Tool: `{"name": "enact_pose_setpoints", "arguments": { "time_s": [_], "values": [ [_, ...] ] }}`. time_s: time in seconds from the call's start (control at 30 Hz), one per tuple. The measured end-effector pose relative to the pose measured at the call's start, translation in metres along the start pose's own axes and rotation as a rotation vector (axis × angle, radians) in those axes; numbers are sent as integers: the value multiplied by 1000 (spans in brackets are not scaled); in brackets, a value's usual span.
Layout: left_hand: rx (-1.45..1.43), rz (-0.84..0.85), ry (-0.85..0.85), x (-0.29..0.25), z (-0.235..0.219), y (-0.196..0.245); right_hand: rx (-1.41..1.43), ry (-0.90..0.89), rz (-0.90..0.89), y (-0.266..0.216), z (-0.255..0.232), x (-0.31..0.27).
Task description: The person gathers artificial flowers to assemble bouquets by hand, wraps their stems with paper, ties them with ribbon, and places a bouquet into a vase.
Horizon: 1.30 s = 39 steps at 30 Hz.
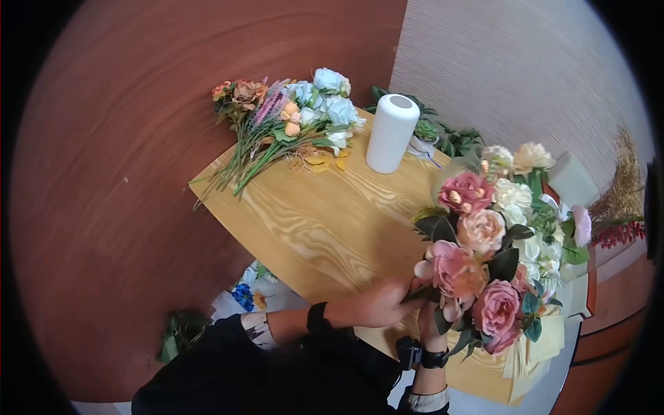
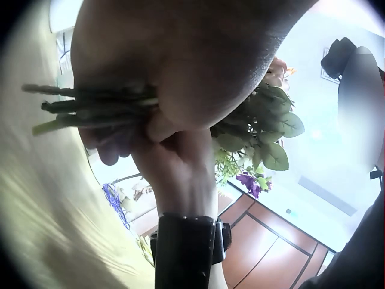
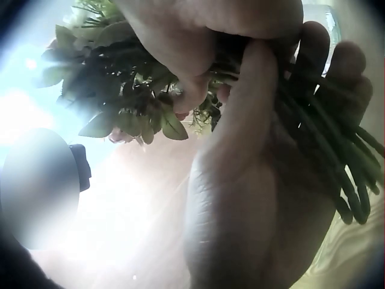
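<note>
A large bouquet [image 1: 484, 249] of pink, peach and cream flowers with dark leaves tilts to the right over the table's near end. My right hand [image 1: 430, 324] grips its stems from below, under the pink blooms. From the left, my left hand [image 1: 373, 306] holds the same bundle, right against the right hand. Cut stem ends [image 2: 72, 114] stick out past both hands in the left wrist view. In the right wrist view, green stems [image 3: 328, 141] cross the right palm, its thumb lies over them, and the left hand [image 3: 180, 27] overlaps from above.
On the wooden table [image 1: 311, 214], a white ribbed vase [image 1: 393, 135] stands at the far edge. Loose flowers [image 1: 290, 114] lie at the far left. A small potted plant [image 1: 425, 135] sits behind the vase. Dried stalks [image 1: 619, 183] and pale yellow paper [image 1: 536, 353] are at right.
</note>
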<state>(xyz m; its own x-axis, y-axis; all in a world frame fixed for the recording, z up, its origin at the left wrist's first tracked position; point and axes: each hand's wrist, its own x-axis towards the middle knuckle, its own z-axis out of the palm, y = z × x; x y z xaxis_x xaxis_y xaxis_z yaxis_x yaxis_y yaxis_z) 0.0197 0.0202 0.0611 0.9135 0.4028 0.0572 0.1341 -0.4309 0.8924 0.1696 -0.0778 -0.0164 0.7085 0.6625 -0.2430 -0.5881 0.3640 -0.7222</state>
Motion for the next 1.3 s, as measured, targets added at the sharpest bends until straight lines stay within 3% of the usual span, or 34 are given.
{"name": "enact_pose_setpoints", "arguments": {
  "time_s": [0.07, 0.1, 0.2, 0.3, 0.43, 0.5, 0.6, 0.63, 0.7, 0.73, 0.8, 0.83, 0.87, 0.93, 0.97, 1.0, 1.03, 1.07, 1.1, 1.17, 1.2, 1.27, 1.3],
  "values": [
    [-212, 248, 125, -5, 1, 0, 49, -75, 52, 10, -27, -8],
    [-107, 145, -30, -10, -11, 4, 75, -110, 80, 7, -34, -1],
    [-211, 200, 109, -15, -8, 8, 142, -202, 147, 12, -63, -6],
    [-319, 208, 62, -16, -13, 6, 213, -282, 211, 19, -58, 7],
    [-298, 138, 27, -12, -3, -10, 313, -377, 293, 25, -93, -4],
    [-313, 167, 33, -12, 0, -12, 367, -363, 274, 29, -118, -36],
    [-340, 274, 149, -9, -4, -13, 425, -341, 192, 21, -46, -13],
    [-354, 286, 116, -15, -5, -15, 447, -348, 177, 23, -45, -18],
    [-44, 365, 227, -32, -7, -18, 500, -376, 170, 29, -59, -43],
    [-46, 367, 213, -31, -8, -22, 527, -396, 176, 35, -58, -41],
    [27, 150, 74, -31, -7, -30, 581, -440, 195, 40, -65, -47],
    [-191, 357, 376, -24, -4, -8, 605, -465, 207, 35, -62, -39],
    [-194, 353, 372, -26, -6, -1, 629, -488, 222, 31, -58, -30],
    [-123, 183, 418, -30, -5, 4, 675, -531, 256, 33, -44, -17],
    [-124, 281, 547, -24, 3, 2, 697, -551, 274, 42, -48, -28],
    [-130, 273, 544, -23, 4, 1, 718, -571, 292, 44, -52, -31],
    [-109, 249, 612, -22, 5, 0, 485, -697, 214, 16, -20, -35],
    [-88, 227, 681, -20, 7, -1, 554, -675, 358, 14, -7, -28],
    [-80, -39, 423, -25, -1, -7, 551, -670, 363, 3, 19, -29],
    [-153, -60, 462, -22, -1, 7, -226, 87, 259, -24, 72, -46],
    [-221, -72, 497, -20, -1, 12, -101, -130, 82, -17, 65, -41],
    [-301, -33, 542, -12, 5, 10, -395, -328, 60, -15, 56, -35],
    [-378, 10, 585, -10, 7, 9, -396, -327, 60, -13, 50, -36]
  ]
}}
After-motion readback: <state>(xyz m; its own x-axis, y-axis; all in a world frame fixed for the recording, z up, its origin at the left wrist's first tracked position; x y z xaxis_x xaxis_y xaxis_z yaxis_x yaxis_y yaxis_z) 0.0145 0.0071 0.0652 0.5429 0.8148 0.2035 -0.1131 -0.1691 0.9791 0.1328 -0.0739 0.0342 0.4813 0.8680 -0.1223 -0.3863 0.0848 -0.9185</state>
